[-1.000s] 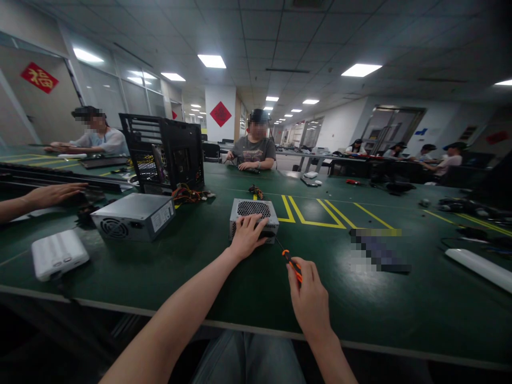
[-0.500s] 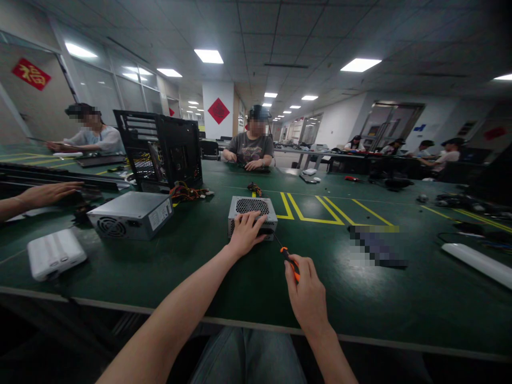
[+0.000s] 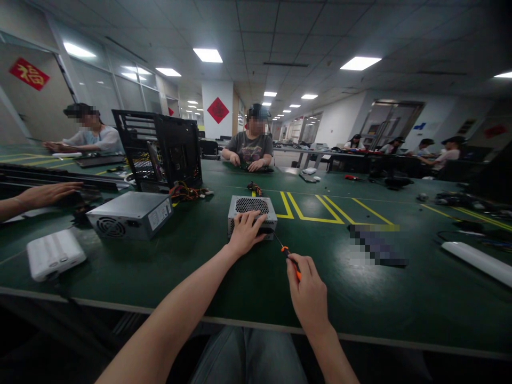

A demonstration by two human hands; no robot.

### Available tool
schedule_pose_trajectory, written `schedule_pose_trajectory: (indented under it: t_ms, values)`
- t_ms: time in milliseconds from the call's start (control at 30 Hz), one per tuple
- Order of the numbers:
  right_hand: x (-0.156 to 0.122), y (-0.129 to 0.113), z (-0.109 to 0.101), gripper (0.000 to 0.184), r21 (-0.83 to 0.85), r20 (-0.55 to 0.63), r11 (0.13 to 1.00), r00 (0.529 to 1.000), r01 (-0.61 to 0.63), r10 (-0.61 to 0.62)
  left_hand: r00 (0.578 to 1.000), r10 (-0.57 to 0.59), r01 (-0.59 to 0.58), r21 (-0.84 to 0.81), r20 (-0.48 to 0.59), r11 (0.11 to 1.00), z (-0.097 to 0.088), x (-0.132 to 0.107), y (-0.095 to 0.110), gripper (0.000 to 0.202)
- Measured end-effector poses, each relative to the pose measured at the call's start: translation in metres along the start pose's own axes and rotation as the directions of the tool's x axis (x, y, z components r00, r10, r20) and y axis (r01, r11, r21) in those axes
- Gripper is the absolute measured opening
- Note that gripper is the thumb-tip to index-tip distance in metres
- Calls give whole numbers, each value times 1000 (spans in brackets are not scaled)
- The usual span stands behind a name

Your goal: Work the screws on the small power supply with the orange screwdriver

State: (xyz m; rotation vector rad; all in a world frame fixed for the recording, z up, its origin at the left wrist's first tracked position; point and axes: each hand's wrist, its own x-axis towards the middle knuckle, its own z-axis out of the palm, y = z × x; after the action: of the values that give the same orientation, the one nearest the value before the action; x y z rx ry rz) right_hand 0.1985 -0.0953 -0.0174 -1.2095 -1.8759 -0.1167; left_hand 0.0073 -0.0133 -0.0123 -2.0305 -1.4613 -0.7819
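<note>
A small grey power supply box (image 3: 252, 208) with a perforated top stands on the green table (image 3: 360, 298) in front of me. My left hand (image 3: 244, 234) lies over its near face, fingers curled on its front edge. My right hand (image 3: 308, 296) is closed round an orange and black screwdriver (image 3: 288, 255). The screwdriver's thin shaft points up and left, and its tip sits at the box's lower right corner.
A larger grey power supply (image 3: 130, 213) and a white power bank (image 3: 54, 253) lie to the left. A black open computer case (image 3: 160, 149) stands behind them. Another person's hand (image 3: 48, 193) rests at far left. Seated people work across the table. A white bar (image 3: 476, 262) lies right.
The view has shifted slightly. My right hand has turned a little on the screwdriver handle. My left hand stays on the box.
</note>
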Motion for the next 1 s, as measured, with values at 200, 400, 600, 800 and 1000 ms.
schedule_pose_trajectory:
  t_ms: [200, 400, 600, 800, 1000]
  values:
    - [2, 0, 0, 20, 47, 3, 999, 1000, -2, 2, 1000, -11, 11, 0, 4, 1000, 2, 0, 1, 53]
    - [1, -2, 2, 22, 55, -26, 998, 999, 45, -43, 1000, -7, 7, -1, 14, 1000, 0, 1, 1, 50]
    - [1, 4, -3, 27, 67, -30, 994, 996, -84, 87, 1000, -4, 4, -4, 4, 1000, 3, 1, 1, 51]
    - [2, 1, -4, 22, 56, 34, 994, 995, -97, 95, 1000, -11, 12, -14, 3, 1000, 2, 1, 2, 50]
    - [0, -1, -1, 22, 69, 33, 997, 999, 17, -19, 1000, -20, 20, -13, 6, 1000, 2, 1, 2, 50]
